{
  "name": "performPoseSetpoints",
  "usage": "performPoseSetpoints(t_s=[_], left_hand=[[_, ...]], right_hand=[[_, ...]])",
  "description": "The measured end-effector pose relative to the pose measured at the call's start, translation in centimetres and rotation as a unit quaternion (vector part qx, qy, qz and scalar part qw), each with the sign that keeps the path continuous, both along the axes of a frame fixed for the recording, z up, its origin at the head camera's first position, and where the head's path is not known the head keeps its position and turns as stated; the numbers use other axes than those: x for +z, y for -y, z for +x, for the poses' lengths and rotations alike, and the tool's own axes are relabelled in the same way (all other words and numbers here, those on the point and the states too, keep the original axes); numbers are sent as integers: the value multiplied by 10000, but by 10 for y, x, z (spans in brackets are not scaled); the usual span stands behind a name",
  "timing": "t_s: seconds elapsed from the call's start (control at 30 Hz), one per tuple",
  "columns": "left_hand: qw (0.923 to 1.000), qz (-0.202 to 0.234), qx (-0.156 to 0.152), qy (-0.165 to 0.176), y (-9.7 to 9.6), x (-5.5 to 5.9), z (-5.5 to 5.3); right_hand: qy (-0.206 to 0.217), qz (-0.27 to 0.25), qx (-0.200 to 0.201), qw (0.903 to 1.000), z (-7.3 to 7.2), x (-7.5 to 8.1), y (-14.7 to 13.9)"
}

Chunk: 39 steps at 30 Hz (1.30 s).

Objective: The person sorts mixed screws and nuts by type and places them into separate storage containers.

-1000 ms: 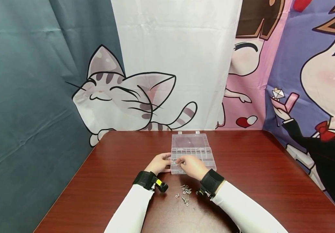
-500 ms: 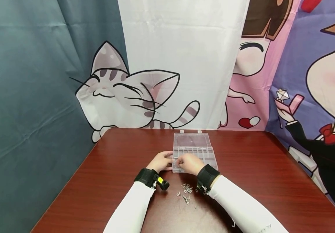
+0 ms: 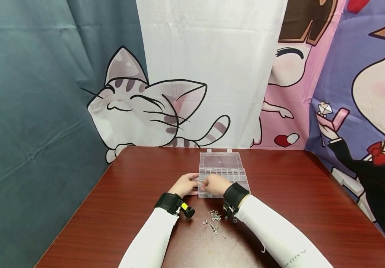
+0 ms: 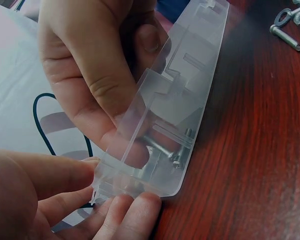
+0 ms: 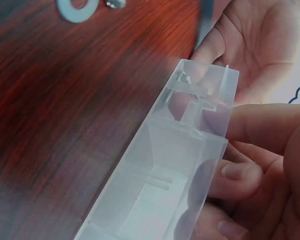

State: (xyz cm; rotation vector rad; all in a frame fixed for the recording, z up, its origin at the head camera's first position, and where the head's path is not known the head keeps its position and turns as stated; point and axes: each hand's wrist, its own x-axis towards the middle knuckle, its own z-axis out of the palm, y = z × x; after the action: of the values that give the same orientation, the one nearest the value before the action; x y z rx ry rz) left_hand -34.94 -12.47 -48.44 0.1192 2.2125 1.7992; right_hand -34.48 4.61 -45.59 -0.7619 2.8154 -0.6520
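Note:
A clear plastic compartment box (image 3: 242,180) lies with its lid (image 3: 221,161) folded back. My left hand (image 3: 183,185) grips its left end, fingertips against the corner and wall. My right hand (image 3: 216,185) reaches into the end compartment, fingers bunched. In the left wrist view, a screw (image 4: 162,149) slants out from between the thumb and finger of the right hand (image 4: 97,75), seen through the wall. Another screw (image 4: 185,145) lies beside it in the compartment. The right wrist view shows small metal pieces (image 5: 180,77) at the box's far end, by my left hand.
A loose pile of screws, nuts and washers (image 3: 215,217) lies on the red-brown table (image 3: 128,223) in front of the box, between my forearms. A few nuts (image 3: 235,220) lie near my right wrist. A printed cloth backdrop (image 3: 179,44) stands behind the table.
My right hand has dipped lower into the left end of the box, its wrist shifting left and showing a nut on the table. My left hand keeps its hold. The head view has shifted slightly.

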Motion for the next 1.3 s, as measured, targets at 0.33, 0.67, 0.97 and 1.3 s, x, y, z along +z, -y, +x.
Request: performPoseSetpoints(t_s=[0.33, 0.67, 0.97, 1.3], left_hand=[[10000, -91, -24, -28, 0, 0, -1], [9999, -118, 8, 14, 0, 0, -5], [9999, -121, -35, 12, 0, 0, -3], [10000, -72, -16, -22, 0, 0, -2]], right_hand=[[-89, 53, 61, 9999, 10, 8, 2], [-219, 105, 88, 9997, 10, 11, 0], [-382, 21, 167, 9991, 18, 19, -1], [-1267, -28, 375, 9912, 42, 26, -10]])
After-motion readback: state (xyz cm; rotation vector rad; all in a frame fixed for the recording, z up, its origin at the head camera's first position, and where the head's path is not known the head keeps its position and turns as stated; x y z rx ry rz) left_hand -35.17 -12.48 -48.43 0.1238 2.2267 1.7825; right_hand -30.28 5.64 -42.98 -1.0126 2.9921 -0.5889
